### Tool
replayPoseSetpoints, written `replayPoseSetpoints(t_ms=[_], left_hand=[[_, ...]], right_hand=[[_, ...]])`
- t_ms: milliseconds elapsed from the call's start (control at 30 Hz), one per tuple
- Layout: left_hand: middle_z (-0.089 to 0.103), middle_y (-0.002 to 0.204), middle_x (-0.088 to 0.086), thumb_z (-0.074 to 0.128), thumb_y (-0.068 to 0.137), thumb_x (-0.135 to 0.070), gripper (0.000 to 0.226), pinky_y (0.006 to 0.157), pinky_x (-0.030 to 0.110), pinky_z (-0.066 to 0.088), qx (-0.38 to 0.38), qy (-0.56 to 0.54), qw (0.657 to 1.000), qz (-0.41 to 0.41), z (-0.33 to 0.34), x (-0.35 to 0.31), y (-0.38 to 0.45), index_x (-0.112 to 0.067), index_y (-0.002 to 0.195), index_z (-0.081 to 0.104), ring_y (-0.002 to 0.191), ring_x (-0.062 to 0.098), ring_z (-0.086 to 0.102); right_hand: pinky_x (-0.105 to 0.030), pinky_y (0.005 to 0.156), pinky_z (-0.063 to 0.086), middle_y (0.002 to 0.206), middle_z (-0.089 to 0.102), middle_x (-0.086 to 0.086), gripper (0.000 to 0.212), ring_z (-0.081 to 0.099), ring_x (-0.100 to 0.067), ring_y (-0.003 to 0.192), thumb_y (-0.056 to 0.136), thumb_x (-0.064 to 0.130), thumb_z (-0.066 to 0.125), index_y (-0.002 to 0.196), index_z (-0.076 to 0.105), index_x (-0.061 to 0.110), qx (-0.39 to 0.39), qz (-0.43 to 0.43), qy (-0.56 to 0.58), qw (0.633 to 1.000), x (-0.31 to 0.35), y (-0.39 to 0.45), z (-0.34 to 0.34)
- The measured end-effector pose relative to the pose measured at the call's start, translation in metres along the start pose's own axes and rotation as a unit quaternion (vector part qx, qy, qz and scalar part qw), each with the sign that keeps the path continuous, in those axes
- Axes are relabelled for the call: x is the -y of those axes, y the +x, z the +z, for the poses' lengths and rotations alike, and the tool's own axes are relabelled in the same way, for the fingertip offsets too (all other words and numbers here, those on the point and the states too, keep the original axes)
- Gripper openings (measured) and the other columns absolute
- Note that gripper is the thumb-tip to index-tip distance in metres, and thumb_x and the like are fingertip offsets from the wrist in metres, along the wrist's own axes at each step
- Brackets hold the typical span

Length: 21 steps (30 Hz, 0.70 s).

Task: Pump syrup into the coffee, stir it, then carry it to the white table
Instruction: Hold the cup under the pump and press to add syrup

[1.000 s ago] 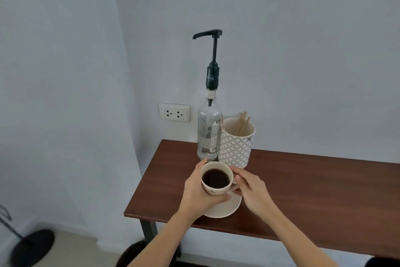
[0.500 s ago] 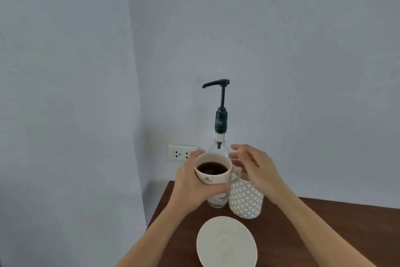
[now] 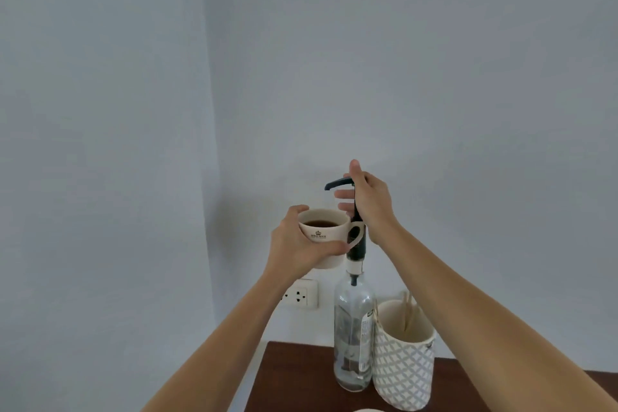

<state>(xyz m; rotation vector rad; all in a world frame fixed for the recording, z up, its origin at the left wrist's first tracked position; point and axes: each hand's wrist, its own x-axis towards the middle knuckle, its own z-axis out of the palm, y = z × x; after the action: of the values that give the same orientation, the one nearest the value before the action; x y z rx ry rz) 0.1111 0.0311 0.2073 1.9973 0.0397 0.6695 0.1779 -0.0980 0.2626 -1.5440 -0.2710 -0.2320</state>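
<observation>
Nearest the camera, the dark wooden table (image 3: 301, 378) showed only its far corner at the bottom of the view, with the glass syrup bottle (image 3: 352, 334) standing upright on it and a white patterned holder (image 3: 403, 368) with wooden stir sticks (image 3: 408, 311) just beside the bottle on its right. Above these, the left hand (image 3: 297, 244) was wrapped around the body of the coffee cup (image 3: 326, 238), holding it in the air, level and filled with dark coffee, its handle turned toward the pump stem. The cup sat just below and slightly left of the black pump spout (image 3: 336, 183). The right hand (image 3: 371, 201) was at the pump head, thumb raised above it and fingers curled loosely near the stem; whether it was already pressing or only settling on the head could not be told, and no syrup could be seen falling. Farther back, a wall socket (image 3: 301, 293) sat on the pale wall (image 3: 434, 94). The step in hand looked like the syrup pumping, barely begun. The next move probably called for a firm push straight down on the pump head while the cup was kept steady under the spout tip, since a small misalignment could have sent syrup down the cup's side or onto the table.
</observation>
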Motion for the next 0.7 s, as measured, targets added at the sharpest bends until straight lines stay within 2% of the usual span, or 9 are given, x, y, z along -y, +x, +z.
replayPoseSetpoints(t_ms=[100, 233, 567, 700], left_hand=[[0.065, 0.115, -0.006, 0.097, 0.055, -0.034, 0.092, 0.066, 0.017, 0.047, 0.002, -0.004, 1.000, -0.002, 0.001, -0.003, 0.009, -0.022, 0.133, 0.050, 0.099, 0.014, 0.062], [0.063, 0.114, -0.007, 0.097, 0.055, -0.033, 0.093, 0.063, 0.015, 0.046, 0.012, -0.018, 1.000, -0.006, -0.001, -0.005, 0.016, -0.022, 0.134, 0.050, 0.096, 0.011, 0.061], [0.064, 0.118, -0.003, 0.098, 0.055, -0.028, 0.094, 0.069, 0.020, 0.050, 0.015, -0.036, 0.999, -0.012, -0.002, -0.001, 0.024, -0.021, 0.136, 0.049, 0.102, 0.016, 0.062], [0.065, 0.116, -0.004, 0.098, 0.055, -0.027, 0.094, 0.066, 0.019, 0.048, 0.016, -0.041, 0.999, -0.012, -0.002, -0.001, 0.025, -0.020, 0.135, 0.049, 0.098, 0.013, 0.062]], right_hand=[[-0.042, 0.075, 0.058, 0.079, 0.078, -0.010, 0.036, 0.074, -0.026, 0.070, 0.092, 0.042, 0.061, 0.091, 0.065, 0.006, -0.025, -0.009, 0.064, 0.998, -0.005, 0.003, 0.008], [-0.049, 0.082, 0.060, 0.079, 0.080, -0.010, 0.021, 0.078, -0.029, 0.073, 0.090, 0.029, 0.058, 0.085, 0.060, 0.009, -0.029, -0.031, 0.094, 0.995, -0.012, 0.005, 0.014], [-0.038, 0.067, 0.058, 0.068, 0.079, -0.006, 0.020, 0.078, -0.027, 0.065, 0.090, 0.019, 0.048, 0.080, 0.058, 0.005, -0.062, -0.062, 0.081, 0.993, -0.012, 0.005, 0.021], [-0.031, 0.063, 0.056, 0.068, 0.079, -0.006, 0.021, 0.078, -0.026, 0.066, 0.089, 0.019, 0.046, 0.077, 0.057, 0.005, -0.075, -0.064, 0.071, 0.993, -0.012, 0.004, 0.022]])
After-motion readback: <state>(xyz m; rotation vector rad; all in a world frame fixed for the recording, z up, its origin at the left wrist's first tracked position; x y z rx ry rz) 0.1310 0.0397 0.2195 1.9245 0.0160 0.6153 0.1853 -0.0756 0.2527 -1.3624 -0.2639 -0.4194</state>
